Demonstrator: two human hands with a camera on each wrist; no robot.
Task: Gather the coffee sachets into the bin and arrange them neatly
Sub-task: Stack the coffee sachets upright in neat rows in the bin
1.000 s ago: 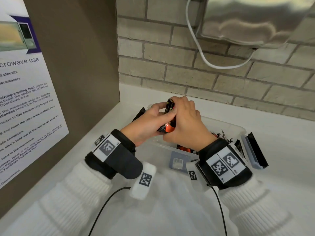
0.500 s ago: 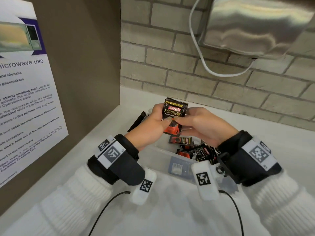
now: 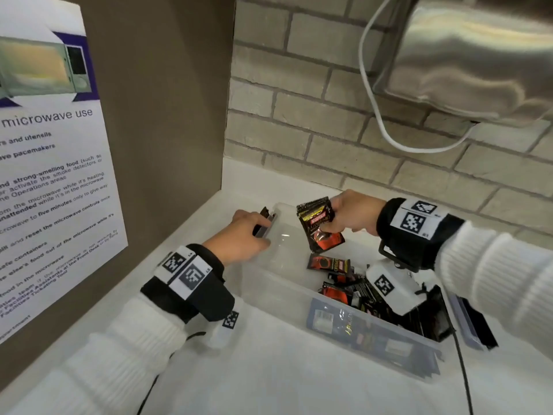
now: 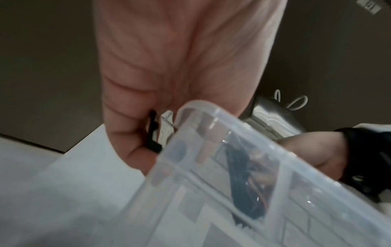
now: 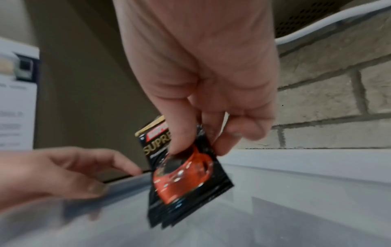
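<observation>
Here the right hand (image 3: 353, 215) pinches a small stack of coffee sachets (image 3: 320, 226) near their upper end, thumb on the printed face and fingers (image 5: 243, 127) curled behind, as the right wrist view shows. The stack hangs below the grip with its long axis close to upright, slightly tilted, its lower edge over the bare left end of the clear plastic bin (image 3: 269, 283), apparently just above the floor; whether it touches cannot be told. The coming move seems to turn on that: the stack lies straight below the pinch and needs only to go down and be stood on edge against the bin's left end wall.

At that same end of the bin, the left hand (image 3: 242, 236) rests on the rim beside the black latch (image 3: 264, 224), fingers curled over the edge and steadying the bin; it holds no sachet. The right hand is therefore the one placed to set the stack down.

Toward the bin's right end, more loose sachets (image 3: 344, 283) lie jumbled in a heap on its floor, well apart from the held stack, not yet arranged.
</observation>
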